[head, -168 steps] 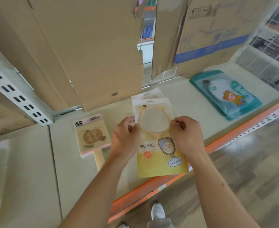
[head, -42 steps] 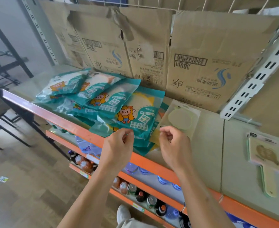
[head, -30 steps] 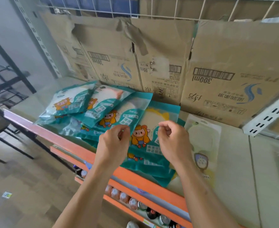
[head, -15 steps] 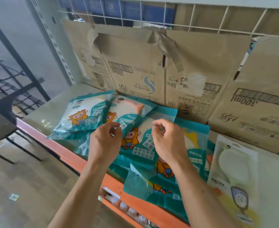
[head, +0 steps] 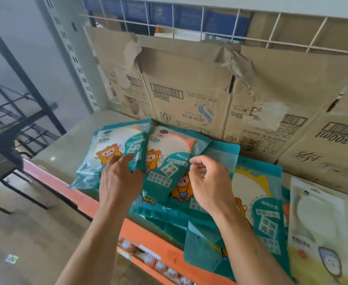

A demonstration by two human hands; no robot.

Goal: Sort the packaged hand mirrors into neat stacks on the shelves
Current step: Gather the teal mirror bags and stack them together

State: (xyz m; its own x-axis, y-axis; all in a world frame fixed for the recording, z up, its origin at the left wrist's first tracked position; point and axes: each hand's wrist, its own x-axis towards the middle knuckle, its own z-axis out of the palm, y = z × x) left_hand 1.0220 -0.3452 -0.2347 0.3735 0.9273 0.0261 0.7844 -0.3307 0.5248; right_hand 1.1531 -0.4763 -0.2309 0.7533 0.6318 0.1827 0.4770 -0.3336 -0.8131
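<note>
**A:** Labels first! The flattened brown cardboard sheets point(head: 189, 89) at the back read "300ml", upside down, beside barcodes.

**B:** The pile of teal plastic mirror packets point(head: 261, 212), an orange cartoon animal on each, lies on the cream shelf point(head: 70, 140). Small print's too blurred.

**A:** The left hand point(head: 119, 179) has fingertips on the leftmost packet point(head: 109, 149), at its lower corner. Pinching? Can't tell.

**B:** The right hand point(head: 210, 182) is curled above the middle packet point(head: 165, 175), grip unclear.

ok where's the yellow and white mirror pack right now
Head view, far right of the shelf: the yellow and white pack lies flat beside the teal packs.
</note>
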